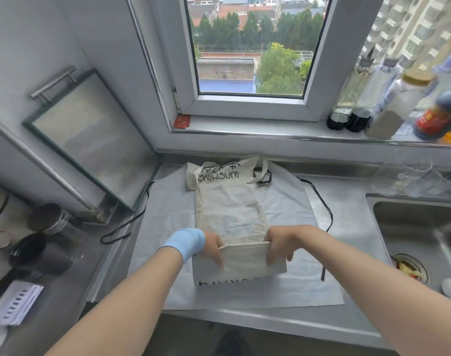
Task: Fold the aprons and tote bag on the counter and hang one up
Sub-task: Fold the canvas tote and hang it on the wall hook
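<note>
A cream tote bag with black lettering lies lengthwise on a white apron spread over the steel counter. Its near end is lifted and doubled over toward the window. My left hand, with a blue wrap round the wrist, grips the left corner of that folded edge. My right hand grips the right corner. The bag's handles lie at the far end by the wall. The apron's black ties trail off both sides.
A steel sink with a food-filled strainer sits at right. Bottles line the windowsill. Jars, a dark cup and a framed board leaning on the wall crowd the left. A glass stands behind the sink.
</note>
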